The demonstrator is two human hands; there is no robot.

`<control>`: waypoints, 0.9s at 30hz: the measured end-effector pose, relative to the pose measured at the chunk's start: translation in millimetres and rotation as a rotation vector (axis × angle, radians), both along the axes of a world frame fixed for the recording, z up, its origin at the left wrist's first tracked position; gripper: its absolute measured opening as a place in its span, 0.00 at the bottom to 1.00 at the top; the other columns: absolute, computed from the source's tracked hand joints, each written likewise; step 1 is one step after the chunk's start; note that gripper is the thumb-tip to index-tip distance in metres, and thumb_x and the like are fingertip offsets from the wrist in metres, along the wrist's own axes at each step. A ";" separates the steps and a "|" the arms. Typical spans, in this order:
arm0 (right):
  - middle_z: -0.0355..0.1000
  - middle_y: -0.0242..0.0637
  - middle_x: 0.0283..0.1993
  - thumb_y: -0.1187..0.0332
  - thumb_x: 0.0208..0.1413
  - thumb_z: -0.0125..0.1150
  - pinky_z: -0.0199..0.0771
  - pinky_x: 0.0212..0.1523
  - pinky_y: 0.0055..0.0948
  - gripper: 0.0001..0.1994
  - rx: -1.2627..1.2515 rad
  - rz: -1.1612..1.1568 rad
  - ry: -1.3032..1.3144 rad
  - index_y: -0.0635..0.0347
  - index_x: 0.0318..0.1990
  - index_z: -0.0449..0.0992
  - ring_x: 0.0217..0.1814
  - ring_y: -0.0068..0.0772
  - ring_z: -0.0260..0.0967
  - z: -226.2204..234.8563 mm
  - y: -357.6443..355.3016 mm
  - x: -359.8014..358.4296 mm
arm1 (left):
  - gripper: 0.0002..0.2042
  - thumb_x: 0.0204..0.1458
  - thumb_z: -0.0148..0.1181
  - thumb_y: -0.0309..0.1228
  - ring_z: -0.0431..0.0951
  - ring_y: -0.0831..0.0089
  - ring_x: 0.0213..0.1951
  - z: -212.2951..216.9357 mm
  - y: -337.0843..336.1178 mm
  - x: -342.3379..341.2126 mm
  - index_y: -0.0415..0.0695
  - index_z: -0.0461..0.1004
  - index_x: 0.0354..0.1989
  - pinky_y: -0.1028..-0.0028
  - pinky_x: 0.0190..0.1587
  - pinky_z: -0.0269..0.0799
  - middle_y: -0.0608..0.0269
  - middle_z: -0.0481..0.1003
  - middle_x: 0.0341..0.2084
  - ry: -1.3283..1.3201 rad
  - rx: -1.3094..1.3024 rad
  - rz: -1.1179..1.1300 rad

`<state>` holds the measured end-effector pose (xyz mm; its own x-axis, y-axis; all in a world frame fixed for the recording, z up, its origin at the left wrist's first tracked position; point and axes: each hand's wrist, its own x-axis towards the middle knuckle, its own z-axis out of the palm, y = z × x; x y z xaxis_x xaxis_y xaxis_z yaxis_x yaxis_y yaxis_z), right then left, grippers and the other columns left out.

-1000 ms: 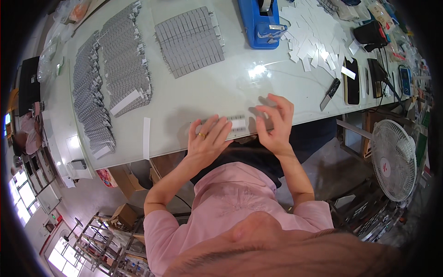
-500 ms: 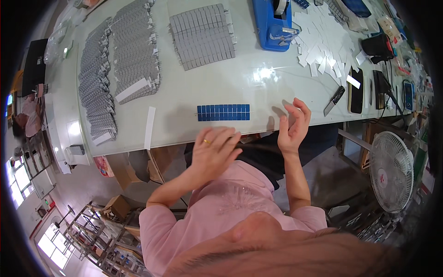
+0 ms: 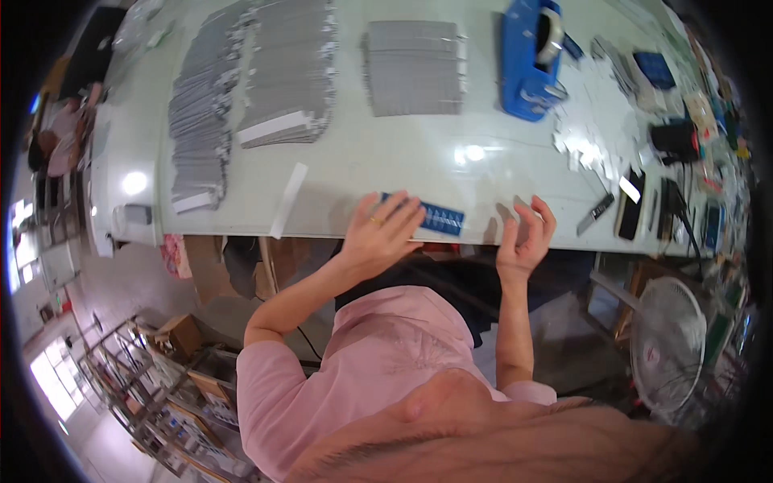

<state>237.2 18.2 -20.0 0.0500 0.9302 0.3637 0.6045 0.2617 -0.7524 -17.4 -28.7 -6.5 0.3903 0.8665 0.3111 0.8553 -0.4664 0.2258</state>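
A blue solar cell strip (image 3: 443, 219) lies slanted near the front edge of the table, its right end nearer to me. My left hand (image 3: 380, 233) rests over the strip's left half with fingers stretched out, hiding that part. My right hand (image 3: 525, 241) hovers at the table edge to the right of the strip. Its fingers are loosely bent and apart, with nothing between them. A white paper strip (image 3: 290, 201) lies left of my left hand.
Long grey stacks (image 3: 286, 76) fill the back left, with a squarer grey stack (image 3: 415, 68) beside them. A blue tape dispenser (image 3: 523, 72) stands behind a pile of white slips (image 3: 592, 121). At right lie a utility knife (image 3: 596, 213) and a phone (image 3: 630, 217). A fan (image 3: 667, 346) stands below.
My left hand has moved forward onto the solar cell strip, which has turned from level to slanted. My right hand keeps its loose pose. The whole view has shifted.
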 end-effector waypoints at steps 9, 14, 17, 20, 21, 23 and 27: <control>0.66 0.46 0.53 0.76 0.48 0.58 0.64 0.53 0.37 0.12 0.025 0.272 -0.092 0.59 0.43 0.76 0.54 0.46 0.64 22.8 9.9 -47.7 | 0.10 0.42 0.62 0.27 0.78 0.73 0.42 39.2 -25.5 -32.9 0.46 0.79 0.35 0.64 0.50 0.68 0.66 0.78 0.38 -0.161 0.080 -0.046; 0.63 0.41 0.60 0.60 0.41 0.70 0.59 0.59 0.46 0.30 0.058 0.820 -0.335 0.53 0.55 0.70 0.63 0.49 0.57 29.8 16.0 -149.2 | 0.08 0.45 0.62 0.22 0.78 0.65 0.35 85.9 -30.2 -117.7 0.46 0.78 0.35 0.66 0.43 0.71 0.62 0.78 0.32 -0.271 0.042 0.393; 0.57 0.42 0.67 0.51 0.34 0.73 0.53 0.64 0.48 0.44 0.086 1.043 -0.393 0.49 0.63 0.63 0.69 0.49 0.51 33.8 6.1 -205.5 | 0.05 0.48 0.63 0.24 0.78 0.59 0.33 88.8 -19.3 -171.3 0.41 0.78 0.34 0.67 0.38 0.71 0.56 0.78 0.30 -0.370 -0.076 0.532; 0.60 0.40 0.63 0.55 0.38 0.71 0.54 0.63 0.48 0.37 0.148 1.015 -0.470 0.50 0.60 0.65 0.66 0.45 0.54 26.7 -1.9 -222.1 | 0.08 0.51 0.61 0.30 0.77 0.64 0.32 95.3 5.2 -204.1 0.39 0.77 0.35 0.70 0.37 0.70 0.56 0.77 0.30 -0.438 -0.343 0.575; 0.62 0.37 0.61 0.57 0.40 0.70 0.55 0.62 0.47 0.33 0.191 0.978 -0.516 0.51 0.57 0.66 0.64 0.42 0.56 21.9 -4.8 -222.4 | 0.10 0.50 0.60 0.32 0.75 0.65 0.30 95.1 14.9 -212.3 0.37 0.76 0.35 0.70 0.36 0.69 0.56 0.76 0.28 -0.442 -0.498 0.532; 0.64 0.35 0.56 0.60 0.41 0.69 0.57 0.60 0.45 0.28 0.253 0.942 -0.485 0.51 0.53 0.69 0.60 0.39 0.60 10.0 -14.0 -211.1 | 0.12 0.50 0.60 0.34 0.74 0.67 0.28 92.3 34.5 -225.3 0.36 0.76 0.35 0.71 0.34 0.68 0.56 0.76 0.26 -0.457 -0.651 0.478; 0.71 0.29 0.38 0.70 0.39 0.67 0.60 0.55 0.42 0.14 0.355 0.836 -0.339 0.51 0.38 0.77 0.46 0.33 0.67 19.0 -29.4 -188.6 | 0.12 0.49 0.59 0.34 0.70 0.73 0.25 84.8 71.0 -236.9 0.36 0.76 0.34 0.72 0.32 0.66 0.57 0.74 0.21 -0.369 -0.766 0.316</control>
